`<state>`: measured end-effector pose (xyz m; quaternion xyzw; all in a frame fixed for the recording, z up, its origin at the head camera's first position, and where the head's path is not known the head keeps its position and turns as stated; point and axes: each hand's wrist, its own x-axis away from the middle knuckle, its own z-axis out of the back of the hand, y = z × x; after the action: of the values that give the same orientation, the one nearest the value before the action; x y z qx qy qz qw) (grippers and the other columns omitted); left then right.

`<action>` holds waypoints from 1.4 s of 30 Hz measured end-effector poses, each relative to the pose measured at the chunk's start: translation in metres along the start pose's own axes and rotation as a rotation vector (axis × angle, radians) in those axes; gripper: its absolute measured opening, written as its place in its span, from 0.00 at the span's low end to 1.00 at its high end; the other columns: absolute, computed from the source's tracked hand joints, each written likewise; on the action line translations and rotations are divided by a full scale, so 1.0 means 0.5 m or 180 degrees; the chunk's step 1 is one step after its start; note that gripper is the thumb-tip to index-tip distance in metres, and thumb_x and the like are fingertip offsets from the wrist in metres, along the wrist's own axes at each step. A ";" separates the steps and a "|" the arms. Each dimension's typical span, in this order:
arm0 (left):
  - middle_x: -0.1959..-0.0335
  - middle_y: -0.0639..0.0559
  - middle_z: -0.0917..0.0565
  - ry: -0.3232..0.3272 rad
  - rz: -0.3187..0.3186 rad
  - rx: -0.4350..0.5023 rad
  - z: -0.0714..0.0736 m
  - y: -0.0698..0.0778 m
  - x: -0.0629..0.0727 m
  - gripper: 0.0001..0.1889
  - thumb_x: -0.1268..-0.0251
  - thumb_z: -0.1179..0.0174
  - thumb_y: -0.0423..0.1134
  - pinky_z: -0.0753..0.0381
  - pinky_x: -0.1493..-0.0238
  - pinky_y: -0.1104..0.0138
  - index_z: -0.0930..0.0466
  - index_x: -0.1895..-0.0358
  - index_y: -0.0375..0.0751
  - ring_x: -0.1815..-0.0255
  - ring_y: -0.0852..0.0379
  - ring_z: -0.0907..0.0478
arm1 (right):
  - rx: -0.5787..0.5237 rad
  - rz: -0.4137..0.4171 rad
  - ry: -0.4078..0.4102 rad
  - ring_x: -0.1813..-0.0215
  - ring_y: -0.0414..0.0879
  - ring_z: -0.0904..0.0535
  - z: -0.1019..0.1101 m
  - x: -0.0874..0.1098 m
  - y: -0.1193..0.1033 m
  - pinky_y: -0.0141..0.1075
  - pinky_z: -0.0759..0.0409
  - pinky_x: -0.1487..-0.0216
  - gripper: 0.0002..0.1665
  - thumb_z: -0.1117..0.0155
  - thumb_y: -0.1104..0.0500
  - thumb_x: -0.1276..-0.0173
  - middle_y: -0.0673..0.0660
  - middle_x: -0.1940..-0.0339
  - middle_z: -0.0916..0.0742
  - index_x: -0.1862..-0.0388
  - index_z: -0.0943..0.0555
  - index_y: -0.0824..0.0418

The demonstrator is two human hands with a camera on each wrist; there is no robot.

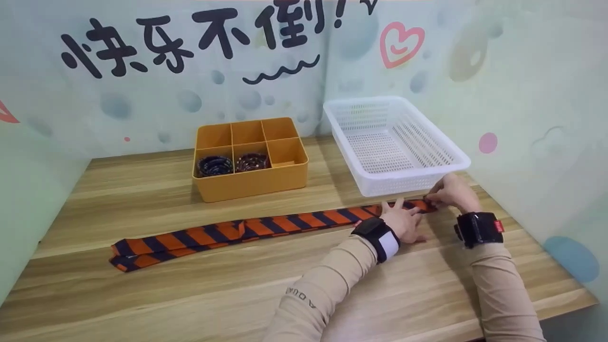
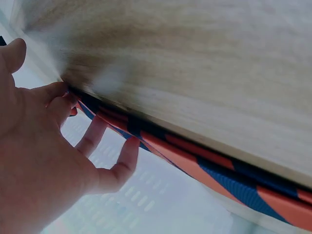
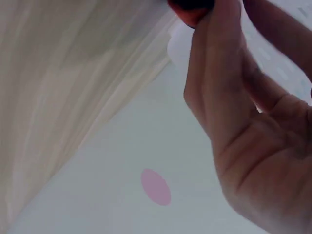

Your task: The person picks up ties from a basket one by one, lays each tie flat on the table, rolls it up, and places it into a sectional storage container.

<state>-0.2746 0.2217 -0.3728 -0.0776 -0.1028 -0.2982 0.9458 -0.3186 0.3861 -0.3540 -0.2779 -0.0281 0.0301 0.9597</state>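
Observation:
A necktie (image 1: 285,223) with orange and navy stripes lies folded lengthwise across the table, its two layered ends at the left. My left hand (image 1: 401,222) rests on it near its right end, fingers spread; in the left wrist view the fingertips of that hand (image 2: 53,156) touch the tie's striped edge (image 2: 209,168). At the far right end, my right hand (image 1: 453,192) pinches the tie. The right wrist view shows only a small orange and dark bit of the tie (image 3: 192,12) by the fingertips of the right hand (image 3: 263,141).
Behind the tie stands a yellow divided box (image 1: 251,183) holding a rolled dark blue tie (image 1: 215,166) and a rolled dark red patterned one (image 1: 251,162) in two front compartments. A white perforated basket (image 1: 413,178) sits at the back right, just beyond the hands. Printed walls enclose the wooden table (image 1: 190,304).

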 end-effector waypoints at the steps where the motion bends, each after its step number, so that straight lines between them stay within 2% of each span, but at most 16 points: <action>1: 0.26 0.78 0.48 0.0004 -0.0022 0.0010 -0.001 -0.002 0.000 0.31 0.36 0.61 0.70 0.42 0.32 0.54 0.44 0.30 0.72 0.25 0.60 0.53 | 0.0004 -0.0023 -0.0027 0.78 0.41 0.22 0.000 0.000 0.000 0.32 0.24 0.75 0.16 0.32 0.66 0.47 0.63 0.76 0.13 0.63 0.19 0.78; 3: 0.26 0.77 0.48 0.0019 -0.0063 0.0025 -0.002 -0.004 0.000 0.32 0.36 0.61 0.70 0.42 0.31 0.54 0.44 0.29 0.71 0.24 0.59 0.53 | 0.0162 -0.0047 0.0024 0.77 0.44 0.23 -0.001 -0.001 0.002 0.33 0.27 0.75 0.20 0.31 0.63 0.47 0.64 0.74 0.14 0.59 0.20 0.77; 5: 0.26 0.77 0.47 0.0026 -0.0097 0.0055 -0.003 -0.007 0.000 0.32 0.36 0.60 0.70 0.43 0.31 0.54 0.44 0.29 0.71 0.24 0.58 0.54 | 0.0274 0.0018 0.0036 0.71 0.49 0.23 -0.003 -0.001 0.006 0.34 0.30 0.70 0.25 0.30 0.62 0.47 0.68 0.66 0.14 0.52 0.22 0.75; 7: 0.26 0.76 0.47 0.0031 -0.0143 0.0117 -0.003 -0.010 0.001 0.32 0.36 0.60 0.69 0.43 0.31 0.54 0.43 0.29 0.70 0.24 0.58 0.54 | 0.0223 0.0079 -0.0008 0.65 0.54 0.22 -0.005 -0.001 0.009 0.35 0.30 0.65 0.29 0.30 0.62 0.46 0.72 0.59 0.17 0.47 0.26 0.74; 9: 0.26 0.75 0.46 0.0032 -0.0181 0.0186 -0.003 -0.013 0.001 0.31 0.36 0.58 0.69 0.43 0.31 0.54 0.42 0.30 0.69 0.23 0.58 0.54 | 0.0145 0.0115 -0.0046 0.63 0.54 0.22 -0.007 -0.002 0.009 0.35 0.30 0.63 0.29 0.31 0.63 0.47 0.73 0.57 0.17 0.47 0.26 0.75; 14: 0.26 0.72 0.43 0.0116 -0.0265 0.0208 -0.006 -0.021 0.002 0.30 0.35 0.55 0.66 0.41 0.31 0.51 0.39 0.30 0.66 0.22 0.57 0.53 | 0.0314 -0.0057 0.0134 0.77 0.46 0.27 -0.020 -0.003 -0.012 0.33 0.32 0.75 0.20 0.32 0.62 0.54 0.60 0.77 0.17 0.63 0.21 0.74; 16: 0.27 0.71 0.41 0.0233 -0.0301 0.0171 -0.007 -0.024 0.001 0.28 0.34 0.53 0.64 0.37 0.34 0.52 0.36 0.32 0.65 0.24 0.57 0.49 | 0.0391 -0.0075 0.0185 0.79 0.45 0.28 -0.026 -0.004 -0.023 0.33 0.33 0.77 0.18 0.33 0.63 0.56 0.58 0.81 0.18 0.67 0.21 0.75; 18: 0.28 0.69 0.37 0.0384 -0.0321 0.0117 -0.009 -0.026 0.000 0.26 0.34 0.51 0.61 0.33 0.38 0.53 0.32 0.34 0.64 0.26 0.59 0.45 | 0.0389 -0.0028 0.0214 0.79 0.44 0.28 -0.031 -0.004 -0.031 0.32 0.33 0.77 0.19 0.32 0.65 0.57 0.58 0.80 0.18 0.65 0.21 0.76; 20: 0.31 0.67 0.33 0.0539 -0.0320 0.0102 -0.011 -0.028 -0.004 0.23 0.34 0.48 0.57 0.29 0.41 0.55 0.29 0.37 0.62 0.30 0.60 0.40 | 0.0397 0.0001 0.0153 0.81 0.43 0.29 -0.033 -0.004 -0.037 0.31 0.32 0.77 0.18 0.29 0.64 0.57 0.56 0.84 0.19 0.68 0.20 0.75; 22: 0.33 0.66 0.31 0.0623 -0.0314 0.0105 -0.013 -0.030 -0.008 0.22 0.35 0.47 0.55 0.27 0.44 0.57 0.27 0.38 0.60 0.32 0.61 0.37 | 0.0325 0.0035 -0.0043 0.82 0.40 0.28 -0.029 -0.002 -0.041 0.31 0.29 0.78 0.16 0.28 0.63 0.55 0.52 0.86 0.19 0.71 0.19 0.75; 25: 0.33 0.66 0.30 0.0647 -0.0303 0.0092 -0.015 -0.034 -0.014 0.22 0.35 0.46 0.54 0.25 0.45 0.57 0.26 0.39 0.59 0.33 0.63 0.36 | 0.0157 0.0000 -0.0447 0.80 0.39 0.23 -0.018 0.004 -0.050 0.32 0.22 0.75 0.13 0.30 0.64 0.48 0.54 0.84 0.17 0.72 0.19 0.76; 27: 0.35 0.66 0.28 0.0689 -0.0310 0.0107 -0.016 -0.037 -0.017 0.21 0.36 0.46 0.53 0.24 0.46 0.57 0.25 0.40 0.59 0.34 0.63 0.34 | 0.0152 -0.0014 -0.0531 0.77 0.41 0.22 -0.015 0.005 -0.053 0.32 0.22 0.74 0.11 0.32 0.65 0.47 0.55 0.80 0.16 0.72 0.20 0.75; 30: 0.40 0.62 0.23 0.0856 -0.0285 0.0170 -0.017 -0.039 -0.022 0.18 0.36 0.45 0.51 0.20 0.49 0.59 0.22 0.44 0.55 0.39 0.61 0.27 | 0.0317 -0.0020 -0.0412 0.75 0.44 0.24 -0.021 0.003 -0.052 0.32 0.26 0.76 0.12 0.32 0.64 0.51 0.58 0.77 0.19 0.72 0.24 0.71; 31: 0.42 0.60 0.22 0.0937 -0.0273 0.0196 -0.016 -0.039 -0.024 0.18 0.36 0.44 0.50 0.20 0.50 0.60 0.21 0.46 0.53 0.42 0.59 0.25 | 0.0384 -0.0015 -0.0348 0.76 0.45 0.26 -0.024 0.002 -0.050 0.32 0.29 0.77 0.13 0.31 0.63 0.53 0.56 0.78 0.20 0.73 0.25 0.69; 35: 0.48 0.56 0.19 0.1208 -0.0225 0.0236 -0.010 -0.037 -0.031 0.18 0.37 0.43 0.47 0.18 0.53 0.65 0.23 0.45 0.48 0.48 0.57 0.20 | 0.0449 -0.0063 -0.0319 0.75 0.47 0.26 -0.032 -0.002 -0.048 0.32 0.30 0.76 0.16 0.30 0.60 0.55 0.58 0.77 0.19 0.72 0.25 0.68; 42: 0.52 0.56 0.17 0.1405 -0.0089 0.0168 -0.008 -0.030 -0.041 0.16 0.37 0.42 0.45 0.18 0.59 0.65 0.25 0.47 0.48 0.53 0.58 0.18 | 0.0481 -0.0083 -0.0287 0.72 0.50 0.22 -0.040 0.000 -0.062 0.33 0.28 0.73 0.15 0.33 0.62 0.55 0.62 0.73 0.15 0.68 0.21 0.70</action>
<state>-0.2990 0.2201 -0.3803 0.0157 0.0978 -0.3183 0.9428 -0.3160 0.3492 -0.3543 -0.2027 -0.0725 0.0322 0.9760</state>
